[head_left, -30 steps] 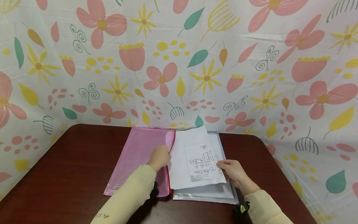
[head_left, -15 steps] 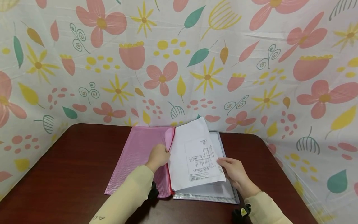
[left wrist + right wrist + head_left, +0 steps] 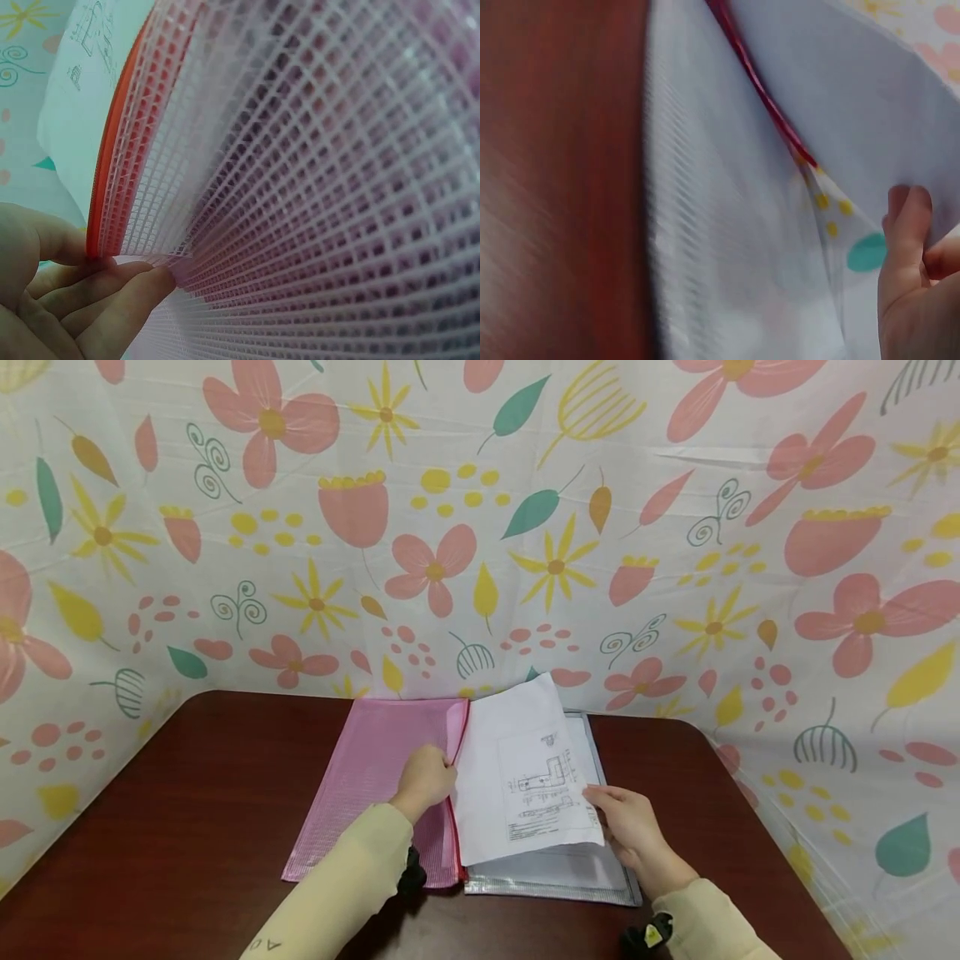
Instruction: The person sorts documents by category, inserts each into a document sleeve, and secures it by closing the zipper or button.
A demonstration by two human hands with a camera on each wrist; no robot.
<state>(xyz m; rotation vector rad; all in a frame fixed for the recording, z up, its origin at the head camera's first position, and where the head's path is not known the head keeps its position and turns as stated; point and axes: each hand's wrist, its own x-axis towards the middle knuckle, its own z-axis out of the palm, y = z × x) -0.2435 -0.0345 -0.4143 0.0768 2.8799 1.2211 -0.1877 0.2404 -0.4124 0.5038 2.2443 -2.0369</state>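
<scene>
Both forearms, in pale yellow sleeves, enter from the bottom edge of the head view and angle inward toward frame centre. Left hand (image 3: 425, 779), just left of centre: fingers (image 3: 112, 296) curled, pinching a thin edge between thumb and fingertips, knuckles up. Right hand (image 3: 628, 823), lower right of centre: palm down, fingers extended leftward, thumb (image 3: 906, 232) raised against a lifted edge. A dark band sits at each wrist.

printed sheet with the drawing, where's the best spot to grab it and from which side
Probably its free right edge, coming from the right: the printed sheet is lifted off the clear pouch there, where the right hand pinches it. Its left edge sits at the pink mesh pouch opening.
</scene>
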